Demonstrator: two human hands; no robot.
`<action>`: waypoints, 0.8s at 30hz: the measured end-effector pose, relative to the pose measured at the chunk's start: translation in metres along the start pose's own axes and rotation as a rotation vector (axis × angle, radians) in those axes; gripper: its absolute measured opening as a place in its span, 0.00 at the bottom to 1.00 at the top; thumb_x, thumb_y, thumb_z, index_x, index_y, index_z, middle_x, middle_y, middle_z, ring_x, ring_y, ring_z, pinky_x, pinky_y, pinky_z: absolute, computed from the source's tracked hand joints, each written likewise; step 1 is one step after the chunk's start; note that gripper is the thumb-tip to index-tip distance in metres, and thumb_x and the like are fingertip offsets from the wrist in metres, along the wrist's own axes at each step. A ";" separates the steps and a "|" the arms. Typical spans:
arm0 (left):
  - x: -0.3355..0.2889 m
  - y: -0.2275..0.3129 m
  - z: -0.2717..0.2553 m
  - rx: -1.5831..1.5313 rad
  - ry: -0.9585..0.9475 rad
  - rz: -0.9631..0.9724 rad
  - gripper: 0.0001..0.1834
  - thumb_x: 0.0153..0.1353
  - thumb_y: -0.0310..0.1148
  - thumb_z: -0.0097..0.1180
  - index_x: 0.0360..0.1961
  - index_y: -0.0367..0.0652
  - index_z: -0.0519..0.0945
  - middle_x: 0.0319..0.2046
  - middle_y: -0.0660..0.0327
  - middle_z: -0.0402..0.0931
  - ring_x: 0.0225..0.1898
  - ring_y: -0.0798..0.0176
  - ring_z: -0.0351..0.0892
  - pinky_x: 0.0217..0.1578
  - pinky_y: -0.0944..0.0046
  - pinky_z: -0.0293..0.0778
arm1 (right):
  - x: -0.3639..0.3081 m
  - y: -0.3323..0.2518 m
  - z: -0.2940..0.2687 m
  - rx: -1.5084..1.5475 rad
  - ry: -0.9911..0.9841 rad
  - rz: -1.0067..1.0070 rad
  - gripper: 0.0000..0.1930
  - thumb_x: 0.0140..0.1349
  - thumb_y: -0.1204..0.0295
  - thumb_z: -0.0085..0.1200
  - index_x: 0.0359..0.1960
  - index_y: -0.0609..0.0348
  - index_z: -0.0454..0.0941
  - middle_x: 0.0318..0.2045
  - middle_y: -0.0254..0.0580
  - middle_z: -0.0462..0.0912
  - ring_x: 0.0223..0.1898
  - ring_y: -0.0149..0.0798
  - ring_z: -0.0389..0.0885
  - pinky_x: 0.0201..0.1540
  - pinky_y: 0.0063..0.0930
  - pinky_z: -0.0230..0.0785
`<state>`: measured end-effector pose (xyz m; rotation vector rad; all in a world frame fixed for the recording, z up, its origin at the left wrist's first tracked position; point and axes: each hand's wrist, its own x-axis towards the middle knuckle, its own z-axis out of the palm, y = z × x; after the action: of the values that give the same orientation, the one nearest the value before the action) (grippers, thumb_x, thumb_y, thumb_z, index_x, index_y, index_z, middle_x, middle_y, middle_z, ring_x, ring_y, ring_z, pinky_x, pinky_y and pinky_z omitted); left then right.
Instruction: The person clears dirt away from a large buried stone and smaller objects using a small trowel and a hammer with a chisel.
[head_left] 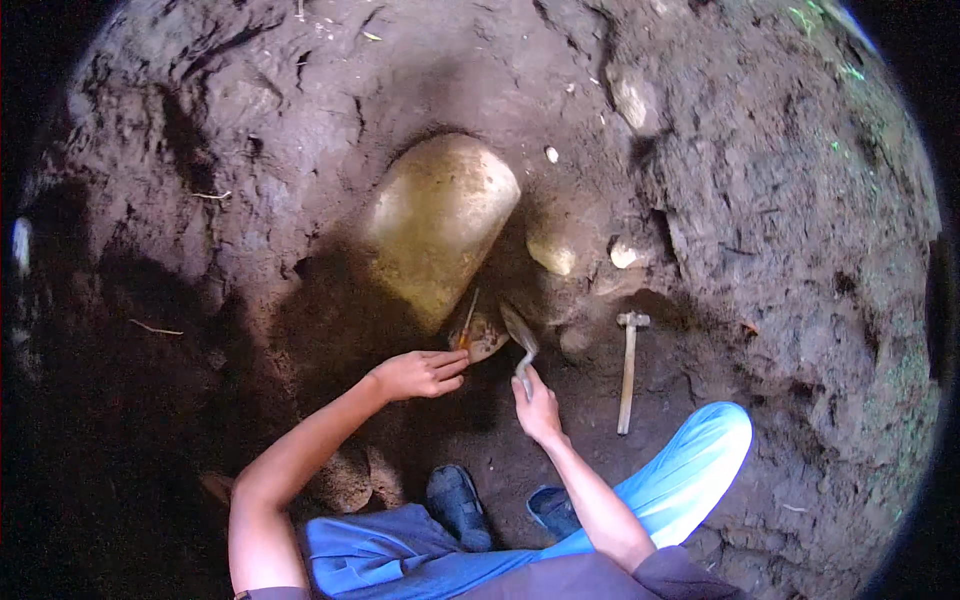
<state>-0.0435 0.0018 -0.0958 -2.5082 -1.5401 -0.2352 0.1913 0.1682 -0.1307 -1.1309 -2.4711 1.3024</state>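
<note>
My left hand (425,374) is closed on what looks like a screwdriver (466,333), with an orange handle and a thin shaft that points up and away. In my right hand (538,408) is a small metal trowel (517,330), its blade angled to the far left. Between the two tools sits a rounded stone (487,341) partly sunk in the dark soil. Just beyond, a large smooth pale boulder (445,215) stands out of the earth, half in light and half in shadow. My fingertips partly cover the screwdriver's handle.
A hammer (628,375) with a wooden handle lies on the dirt right of my right hand. Pale stones (550,250) stick out beyond it. Rough earth walls (790,250) rise around the pit. My shoes (459,506) and bent knees are close to the near side.
</note>
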 end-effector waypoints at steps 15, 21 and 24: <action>0.012 -0.003 0.011 -0.059 -0.042 0.028 0.15 0.58 0.31 0.52 0.46 0.39 0.76 0.58 0.53 0.78 0.63 0.52 0.75 0.52 0.60 0.83 | 0.006 -0.012 -0.005 0.047 -0.046 -0.021 0.26 0.73 0.57 0.50 0.66 0.59 0.70 0.43 0.68 0.83 0.51 0.65 0.81 0.52 0.48 0.75; 0.010 -0.002 0.014 -0.127 -0.049 -0.054 0.15 0.57 0.31 0.52 0.46 0.38 0.76 0.61 0.50 0.76 0.63 0.51 0.76 0.58 0.58 0.79 | -0.030 0.052 0.011 0.061 0.028 0.195 0.26 0.73 0.55 0.50 0.67 0.55 0.69 0.35 0.60 0.85 0.31 0.58 0.84 0.36 0.47 0.77; -0.014 -0.004 0.009 -0.053 -0.064 -0.077 0.16 0.58 0.31 0.52 0.47 0.39 0.76 0.61 0.50 0.75 0.64 0.51 0.74 0.61 0.56 0.77 | -0.055 -0.002 -0.011 0.192 -0.124 0.437 0.25 0.73 0.56 0.50 0.67 0.56 0.69 0.35 0.59 0.87 0.33 0.59 0.87 0.38 0.45 0.79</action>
<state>-0.0526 -0.0060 -0.1077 -2.5222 -1.6786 -0.2120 0.2340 0.1374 -0.1102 -1.6430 -2.1866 1.7241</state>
